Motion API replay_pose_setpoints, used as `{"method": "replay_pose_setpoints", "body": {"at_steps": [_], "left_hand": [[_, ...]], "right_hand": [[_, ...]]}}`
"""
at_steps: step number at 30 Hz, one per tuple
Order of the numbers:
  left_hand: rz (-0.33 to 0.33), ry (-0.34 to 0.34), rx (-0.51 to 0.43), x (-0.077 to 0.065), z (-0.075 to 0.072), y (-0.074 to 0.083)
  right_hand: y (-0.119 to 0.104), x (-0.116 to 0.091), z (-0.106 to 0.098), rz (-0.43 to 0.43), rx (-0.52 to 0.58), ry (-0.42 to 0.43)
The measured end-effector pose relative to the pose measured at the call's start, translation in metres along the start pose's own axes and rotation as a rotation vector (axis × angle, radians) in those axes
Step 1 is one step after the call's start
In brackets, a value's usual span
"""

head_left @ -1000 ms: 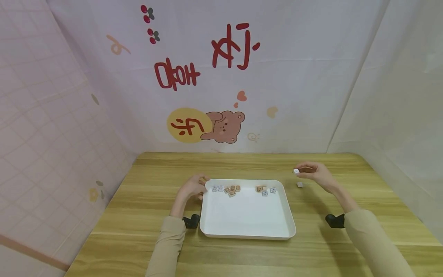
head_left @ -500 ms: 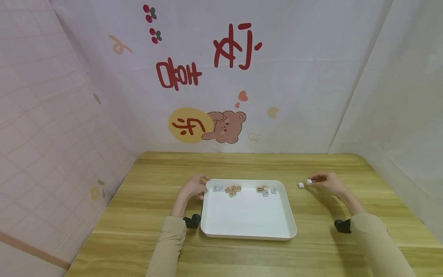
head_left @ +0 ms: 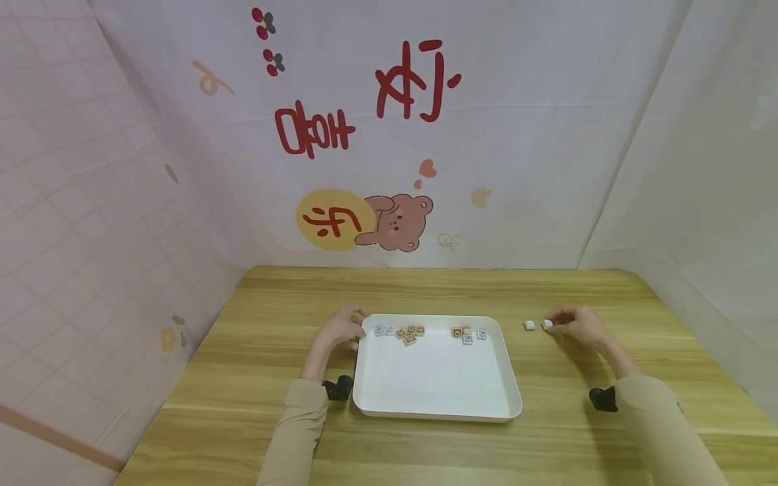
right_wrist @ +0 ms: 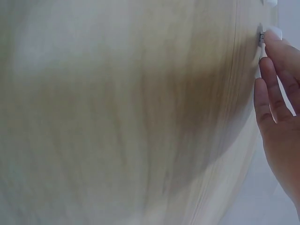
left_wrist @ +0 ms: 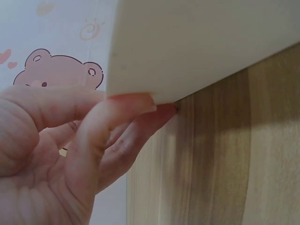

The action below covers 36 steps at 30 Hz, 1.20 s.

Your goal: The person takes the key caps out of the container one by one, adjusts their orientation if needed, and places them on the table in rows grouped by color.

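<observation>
My right hand (head_left: 580, 325) pinches a small white keycap (head_left: 548, 325) between thumb and fingertips, low at the tabletop. The right wrist view shows this keycap (right_wrist: 273, 34) at the thumb tip, with the other fingers extended beside it. A second white keycap (head_left: 529, 325) lies just left of it on the wood. My left hand (head_left: 340, 329) holds the back left corner of a white shallow tray (head_left: 437, 385). In the left wrist view its curled fingers (left_wrist: 126, 105) meet the tray's outer wall (left_wrist: 187, 51).
Inside the tray, along its back, lie pale grey keycaps (head_left: 384, 331) and orange-brown keycaps (head_left: 410, 332) at left. Another small group of keycaps (head_left: 467, 339) sits at back right. The wooden table (head_left: 437, 449) ends at a printed curtain (head_left: 516, 135) behind, with curtains on both sides.
My right hand has moved right and down, bringing its white keycap from above the table to beside the other one. The left hand stays at the tray's corner.
</observation>
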<state>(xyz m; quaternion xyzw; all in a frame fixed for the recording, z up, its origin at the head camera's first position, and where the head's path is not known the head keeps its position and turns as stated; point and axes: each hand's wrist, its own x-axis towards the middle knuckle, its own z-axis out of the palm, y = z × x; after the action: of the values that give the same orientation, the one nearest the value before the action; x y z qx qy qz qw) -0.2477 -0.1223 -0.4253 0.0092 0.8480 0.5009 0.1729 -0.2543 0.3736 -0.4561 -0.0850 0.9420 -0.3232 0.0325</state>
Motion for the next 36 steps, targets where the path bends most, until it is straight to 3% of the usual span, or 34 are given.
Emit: {"method": "replay_pose_setpoints", "body": {"at_steps": [10, 16, 23, 31, 36], "left_hand": [[0.0, -0.002, -0.003, 0.001, 0.0, -0.001], [0.012, -0.003, -0.009, 0.001, -0.001, -0.001], [0.009, -0.009, -0.009, 0.0, -0.001, -0.001], [-0.005, -0.009, -0.023, -0.003, -0.001, 0.001], [0.0, -0.004, -0.02, -0.003, 0.0, 0.002]], "right_hand": [[-0.003, 0.0, -0.007, -0.018, 0.03, -0.015], [-0.015, 0.013, -0.012, -0.037, 0.108, 0.002], [-0.054, 0.037, 0.002, -0.101, 0.246, -0.004], [-0.11, 0.063, 0.036, -0.165, 0.381, -0.073], [-0.15, 0.075, 0.062, -0.274, 0.441, -0.141]]}}
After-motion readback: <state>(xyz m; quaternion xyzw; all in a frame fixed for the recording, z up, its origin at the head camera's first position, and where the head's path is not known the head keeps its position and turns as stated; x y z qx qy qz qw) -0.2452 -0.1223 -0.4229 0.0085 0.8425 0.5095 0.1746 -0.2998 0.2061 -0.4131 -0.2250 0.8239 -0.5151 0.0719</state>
